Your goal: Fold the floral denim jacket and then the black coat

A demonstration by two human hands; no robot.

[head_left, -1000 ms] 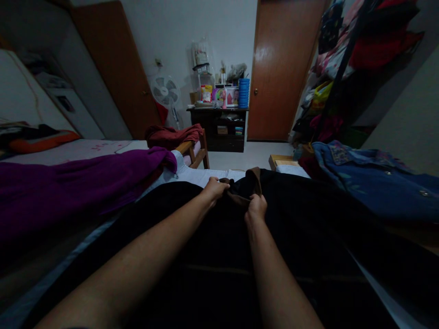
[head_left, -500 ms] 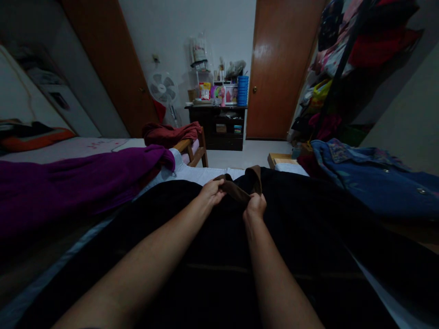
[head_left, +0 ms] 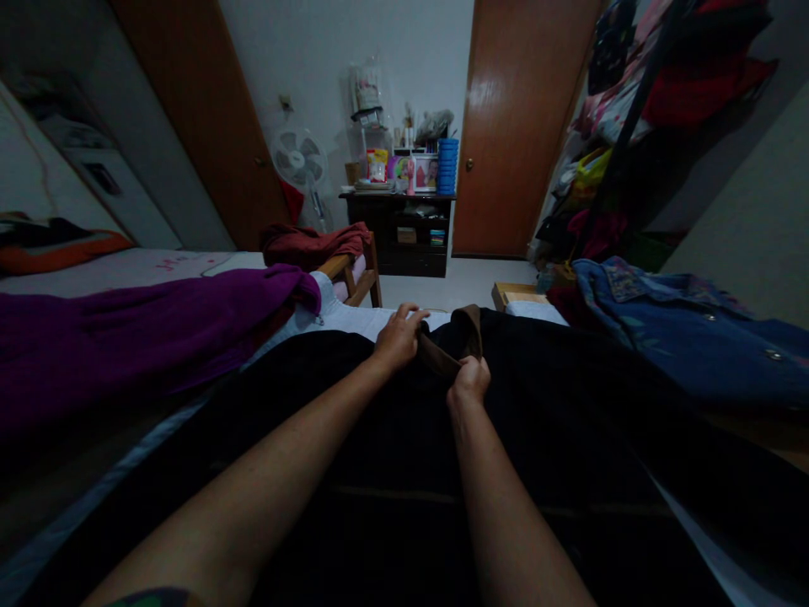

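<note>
A black jacket (head_left: 392,438) lies spread out in front of me, its sleeves reaching to both sides. Its brown collar (head_left: 437,356) curves up at the far end. My right hand (head_left: 469,381) is closed around the collar's right part, fingers curled. At the collar's left end is my left hand (head_left: 399,335), back upward and fingers loosely apart; whether its thumb touches the cloth is hidden.
A purple garment (head_left: 158,329) lies to the left, and a blue denim jacket (head_left: 688,337) to the right. Beyond the pale bedding (head_left: 354,319) stand a wooden chair (head_left: 363,282) with a reddish cloth, a fan (head_left: 300,160) and a dark cabinet (head_left: 385,228).
My left hand has let go of its pinch on the collar, turned over and risen slightly, fingers spreading. My right hand keeps its hold in the same place.
</note>
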